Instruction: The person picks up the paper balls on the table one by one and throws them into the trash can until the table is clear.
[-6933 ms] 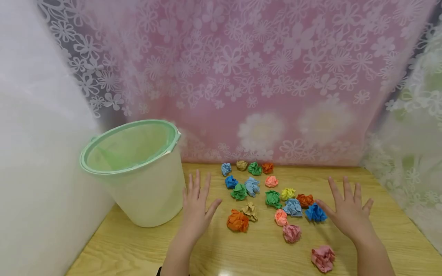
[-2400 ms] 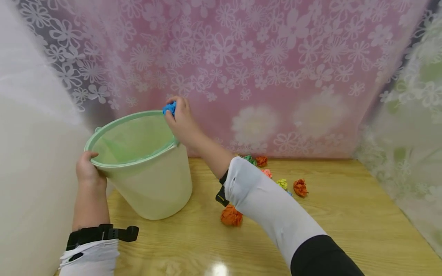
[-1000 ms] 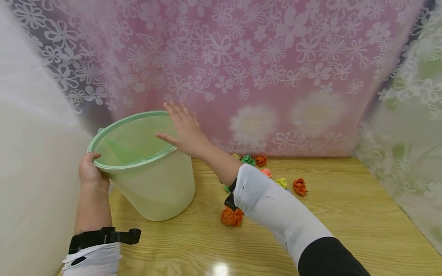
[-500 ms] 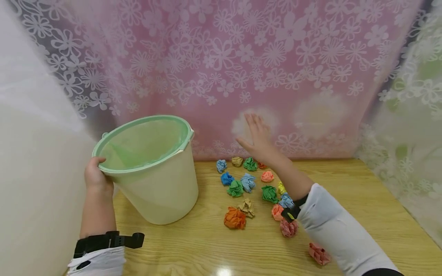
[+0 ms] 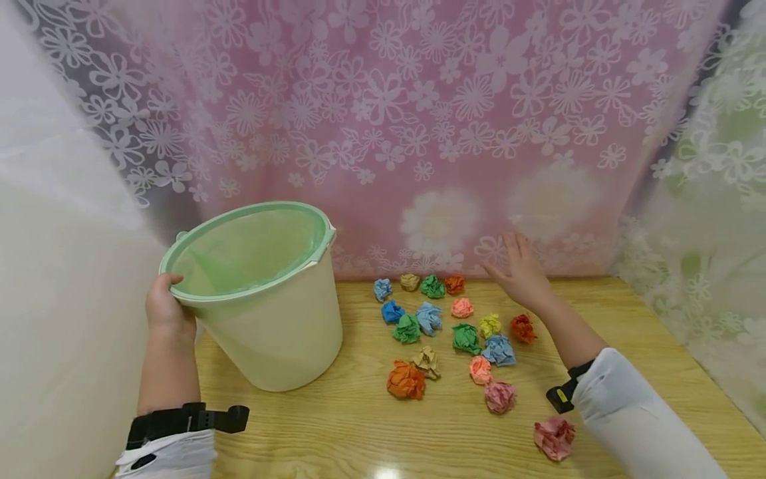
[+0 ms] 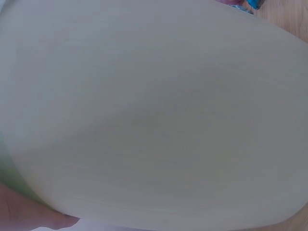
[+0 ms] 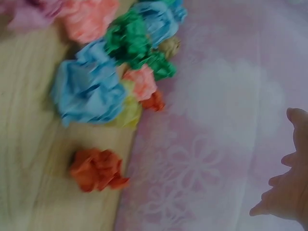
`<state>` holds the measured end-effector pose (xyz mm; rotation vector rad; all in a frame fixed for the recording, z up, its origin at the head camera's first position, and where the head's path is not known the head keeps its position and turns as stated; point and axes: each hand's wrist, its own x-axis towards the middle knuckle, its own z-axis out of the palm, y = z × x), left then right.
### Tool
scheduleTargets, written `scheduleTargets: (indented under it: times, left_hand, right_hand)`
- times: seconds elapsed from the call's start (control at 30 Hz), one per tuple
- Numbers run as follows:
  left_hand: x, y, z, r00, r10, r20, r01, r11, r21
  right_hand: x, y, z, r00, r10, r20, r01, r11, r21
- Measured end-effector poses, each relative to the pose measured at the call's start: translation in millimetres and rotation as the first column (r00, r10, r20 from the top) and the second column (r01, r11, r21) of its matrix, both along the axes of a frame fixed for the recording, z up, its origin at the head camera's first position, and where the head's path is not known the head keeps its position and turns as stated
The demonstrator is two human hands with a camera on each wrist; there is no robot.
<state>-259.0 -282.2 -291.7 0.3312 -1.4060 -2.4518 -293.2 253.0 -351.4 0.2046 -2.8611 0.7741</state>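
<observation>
My left hand [image 5: 169, 307] grips the left rim of a cream bucket [image 5: 278, 336] with a pale green rim, thumb over the edge. In the left wrist view the bucket's wall [image 6: 163, 120] fills most of the frame. My right hand [image 5: 522, 276] is raised with fingers extended and nothing in it, above the table's right part. Nearest it is a dark orange crumpled paper ball [image 5: 523, 328], also seen in the right wrist view beside a light blue paper ball [image 7: 89, 89]. The bucket's floor is hidden behind its near wall.
Several crumpled paper balls lie on the wooden table [image 5: 335, 432]: a large orange ball [image 5: 406, 380], a yellow ball [image 5: 490, 325], a green ball [image 5: 466, 338] and a pink ball [image 5: 554, 438] near the front. A pink flowered curtain [image 5: 383, 133] hangs behind.
The blue paper ball that my right hand held over the bucket's rim has been let go. That hand has moved right, back over the table. My left hand keeps its hold on the bucket.
</observation>
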Motion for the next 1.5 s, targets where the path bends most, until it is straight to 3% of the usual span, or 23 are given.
scheduleTargets:
  times: [0.5,0.77,0.97,1.17,1.5]
  left_hand:
    - [6.7,1.1,-7.6,1.0,-0.009,-0.004,0.008,0.999,-0.05]
    - [8.6,0.7,-8.5,1.0,0.016,-0.014,-0.016,0.999,-0.05]
    - [7.5,0.8,-7.8,0.999,0.023,-0.029,-0.024,0.999,-0.045]
    - [5.9,0.8,-7.8,0.999,0.025,-0.031,-0.026,0.999,-0.033]
    - [6.0,1.6,-6.1,1.0,0.008,-0.027,-0.01,0.997,-0.08]
  right_hand:
    - [-0.6,42.3,-76.1,0.997,0.004,0.079,-0.015,0.99,0.141]
    - [3.9,57.2,-111.2,0.993,0.054,0.102,-0.069,0.987,0.142]
    - [7.1,60.2,-122.1,0.981,0.122,0.152,-0.139,0.984,0.112]
    - [6.5,61.9,-128.7,0.978,0.173,0.114,-0.189,0.971,0.149]
    - [7.7,60.4,-131.2,0.974,0.187,0.13,-0.21,0.958,0.193]
